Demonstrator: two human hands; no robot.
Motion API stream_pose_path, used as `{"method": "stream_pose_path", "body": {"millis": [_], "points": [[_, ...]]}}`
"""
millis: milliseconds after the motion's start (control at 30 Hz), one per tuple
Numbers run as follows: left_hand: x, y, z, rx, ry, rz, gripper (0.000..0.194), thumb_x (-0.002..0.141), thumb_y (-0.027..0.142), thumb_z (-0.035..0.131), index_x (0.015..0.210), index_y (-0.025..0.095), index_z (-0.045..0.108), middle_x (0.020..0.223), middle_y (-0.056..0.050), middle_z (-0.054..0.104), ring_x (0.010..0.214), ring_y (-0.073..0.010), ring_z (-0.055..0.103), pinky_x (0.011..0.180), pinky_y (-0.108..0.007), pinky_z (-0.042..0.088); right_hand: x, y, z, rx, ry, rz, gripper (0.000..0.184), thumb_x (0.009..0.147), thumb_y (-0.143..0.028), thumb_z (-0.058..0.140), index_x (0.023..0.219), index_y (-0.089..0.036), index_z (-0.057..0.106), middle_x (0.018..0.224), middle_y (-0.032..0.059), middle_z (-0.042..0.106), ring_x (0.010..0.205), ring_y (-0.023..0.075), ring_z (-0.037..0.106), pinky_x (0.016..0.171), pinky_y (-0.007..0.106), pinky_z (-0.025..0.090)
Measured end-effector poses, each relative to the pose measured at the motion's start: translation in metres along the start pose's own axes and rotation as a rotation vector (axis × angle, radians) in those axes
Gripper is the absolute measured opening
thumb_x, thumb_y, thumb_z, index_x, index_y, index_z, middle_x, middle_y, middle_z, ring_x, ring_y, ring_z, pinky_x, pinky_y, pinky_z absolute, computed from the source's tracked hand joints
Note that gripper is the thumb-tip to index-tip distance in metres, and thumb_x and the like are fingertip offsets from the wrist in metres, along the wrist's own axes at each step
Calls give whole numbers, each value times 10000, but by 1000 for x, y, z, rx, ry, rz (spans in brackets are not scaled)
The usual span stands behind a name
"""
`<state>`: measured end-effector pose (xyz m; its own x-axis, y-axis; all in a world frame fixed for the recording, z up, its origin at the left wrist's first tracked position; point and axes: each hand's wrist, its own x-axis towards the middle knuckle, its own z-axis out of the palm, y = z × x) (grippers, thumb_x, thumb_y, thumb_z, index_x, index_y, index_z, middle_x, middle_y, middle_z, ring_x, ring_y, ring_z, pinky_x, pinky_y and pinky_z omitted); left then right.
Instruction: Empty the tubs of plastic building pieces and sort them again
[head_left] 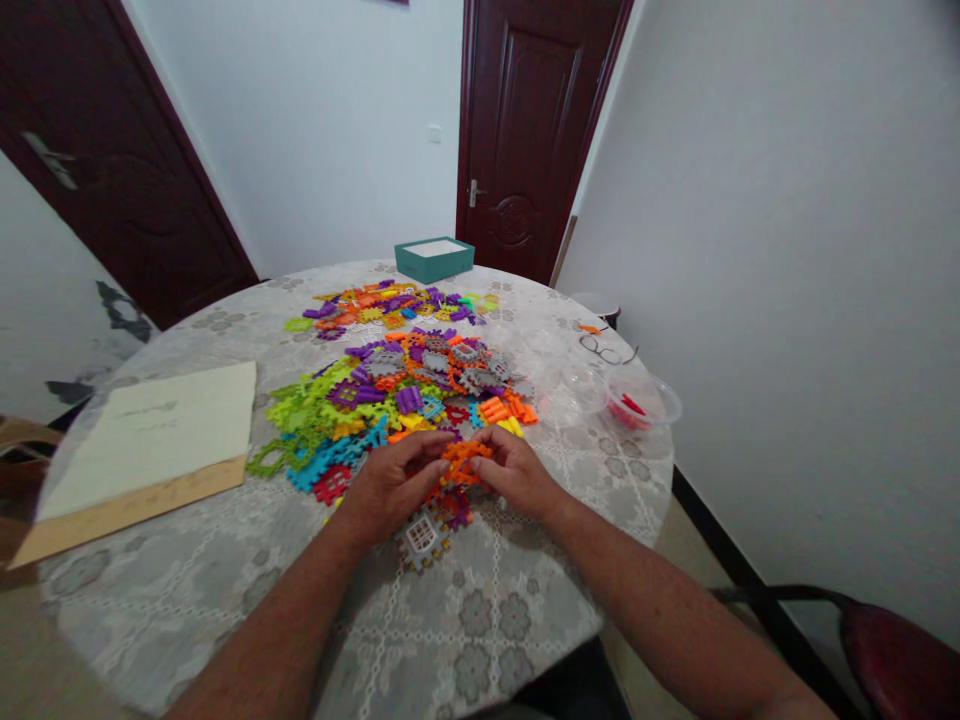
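Between my two hands is an orange plastic building piece (466, 462) with notched edges. My left hand (397, 485) pinches its left side, and my right hand (517, 470) grips its right side. Just below them on the tablecloth lies a grey notched piece with a white window grid (421, 537), next to a purple piece (456, 508). Beyond my fingers spreads a heap of colourful pieces: lime green (330, 395), blue (337, 455), purple (409, 400), grey (435, 361) and orange ones (506, 408).
A second heap (390, 305) sits farther back, before a teal box (435, 262). Clear plastic tubs, one holding red pieces (631, 410), and eyeglasses (609, 352) are at the right. A pale paper folder (150, 450) lies left. A chair (892, 650) stands lower right.
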<state>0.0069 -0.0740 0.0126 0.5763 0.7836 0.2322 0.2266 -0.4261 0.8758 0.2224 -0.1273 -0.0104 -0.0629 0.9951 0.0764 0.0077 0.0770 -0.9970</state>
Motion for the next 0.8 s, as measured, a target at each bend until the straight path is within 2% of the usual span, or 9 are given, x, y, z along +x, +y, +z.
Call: {"method": "stream_pose_path", "body": {"millis": [167, 300, 333, 400, 467, 533, 600, 667, 800], "points": [[0, -2, 1, -10, -37, 15, 395, 960, 418, 672, 1306, 233, 717, 1215, -96, 797, 1060, -256, 776, 949, -394, 619, 1, 4, 1, 19, 9, 20, 279, 860, -423, 723, 989, -231, 568, 695, -69, 568, 517, 100, 479, 475, 217, 379], [1, -9, 0, 114, 90, 49, 337, 960, 446, 661, 1212, 242, 754, 1124, -79, 815, 986, -244, 781, 918, -384, 621, 3, -2, -10, -38, 93, -25, 275, 885, -446, 689, 1022, -229, 590, 686, -59, 581, 505, 118, 498, 467, 241, 418], [2, -10, 0, 158, 143, 50, 321, 959, 453, 660, 1176, 241, 764, 1097, -73, 818, 963, -240, 780, 911, -379, 619, 3, -7, -18, -94, 174, -79, 272, 899, -442, 673, 1052, -228, 603, 711, -48, 598, 525, 127, 518, 485, 251, 438], [2, -13, -3, 222, 248, 43, 303, 958, 463, 653, 1116, 236, 776, 1052, -62, 819, 921, -230, 774, 894, -363, 612, 2, -21, -39, -303, 424, -247, 263, 933, -409, 638, 1121, -226, 631, 825, -5, 660, 632, 155, 587, 583, 284, 500], [3, -14, -6, 249, 334, 34, 307, 956, 467, 646, 1099, 229, 776, 1040, -54, 815, 904, -219, 765, 876, -340, 603, 0, -39, -66, -622, 691, -426, 250, 957, -353, 602, 1160, -220, 658, 1013, 60, 708, 839, 202, 653, 775, 345, 543], [3, -13, -10, 267, 402, 22, 314, 949, 461, 644, 1106, 222, 773, 1025, -45, 812, 882, -206, 754, 848, -312, 592, 1, -55, -94, -934, 778, -483, 255, 971, -296, 552, 1178, -203, 670, 1117, 112, 715, 1009, 255, 658, 926, 403, 520], [3, -12, -13, 293, 441, -3, 308, 945, 449, 640, 1101, 219, 773, 989, -32, 809, 841, -191, 740, 810, -288, 578, 3, -65, -118, -1173, 723, -396, 272, 971, -240, 516, 1182, -184, 678, 1147, 148, 721, 1065, 283, 654, 963, 414, 496], [4, -11, -16, 312, 460, -34, 292, 947, 434, 633, 1084, 221, 777, 956, -20, 804, 807, -179, 727, 782, -273, 565, 7, -67, -135, -1341, 667, -253, 274, 965, -212, 508, 1167, -171, 689, 1133, 169, 731, 1048, 297, 663, 933, 404, 491], [5, -12, -20, 321, 512, -51, 270, 946, 398, 623, 1076, 218, 777, 958, -18, 800, 824, -178, 728, 782, -267, 556, 12, -52, -146, -1497, 610, -42, 257, 962, -208, 529, 1137, -170, 713, 1088, 174, 753, 976, 298, 691, 846, 377, 488]]}}
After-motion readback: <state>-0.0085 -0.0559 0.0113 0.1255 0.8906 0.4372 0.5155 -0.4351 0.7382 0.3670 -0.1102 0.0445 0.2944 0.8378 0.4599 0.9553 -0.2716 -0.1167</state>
